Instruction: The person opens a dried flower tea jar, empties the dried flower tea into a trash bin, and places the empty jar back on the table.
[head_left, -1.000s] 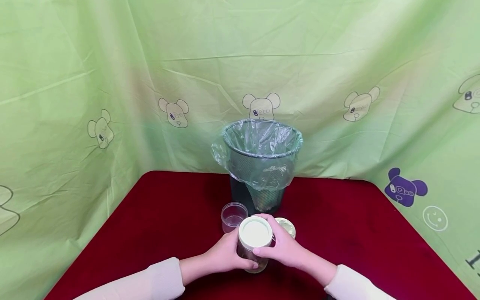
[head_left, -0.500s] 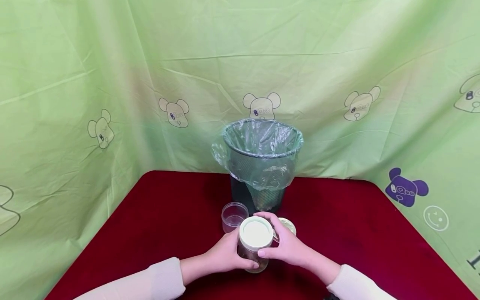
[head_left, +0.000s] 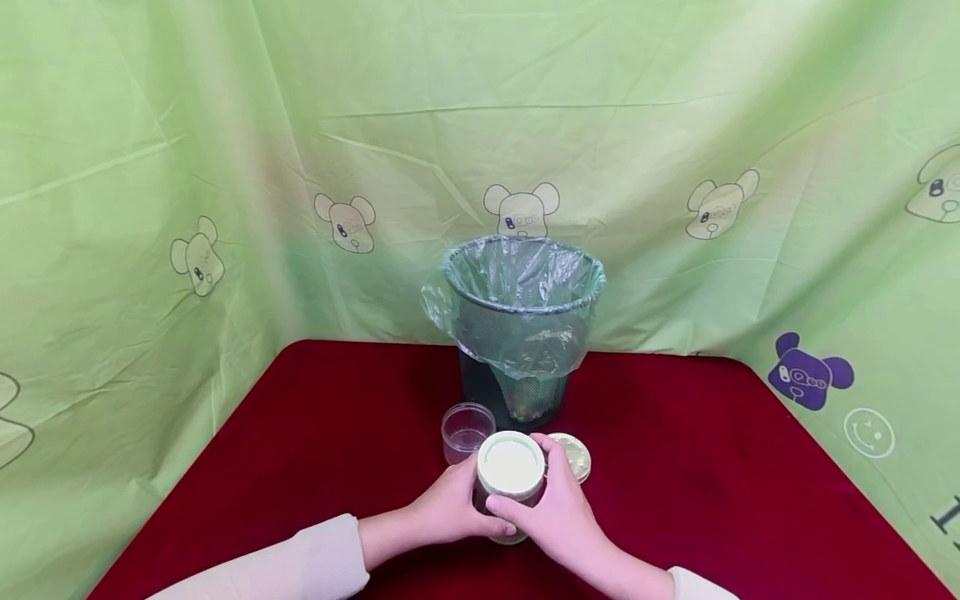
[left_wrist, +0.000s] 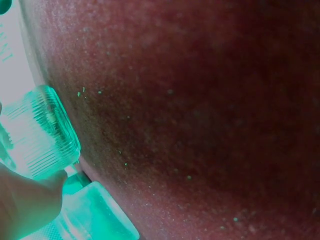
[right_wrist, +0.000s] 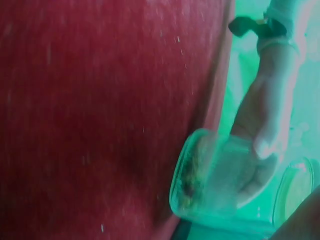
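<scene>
A clear jar (right_wrist: 210, 175) with a white lid (head_left: 512, 467) stands upright between my hands at the front middle of the table. Brownish bits lie in its bottom, seen in the right wrist view. My left hand (head_left: 453, 508) grips the jar's body, thumb across the near side. Curled round the lid's right side, my right hand (head_left: 558, 512) has its thumb at the near edge and its fingers at the far edge. Just behind the jar, to the left, is an open clear round tub (head_left: 468, 429). A pale round disc (head_left: 573, 457) lies behind my right hand, partly hidden.
A dark mesh wastebasket (head_left: 525, 367) lined with a thin green bag stands behind the tub and disc. Red cloth (head_left: 337, 433) covers the table. Green printed curtains (head_left: 420, 150) hang along the back and both sides.
My right hand has turned about the lid: its thumb has shifted left along the near edge and its wrist has come nearer. The left hand keeps its grip on the jar.
</scene>
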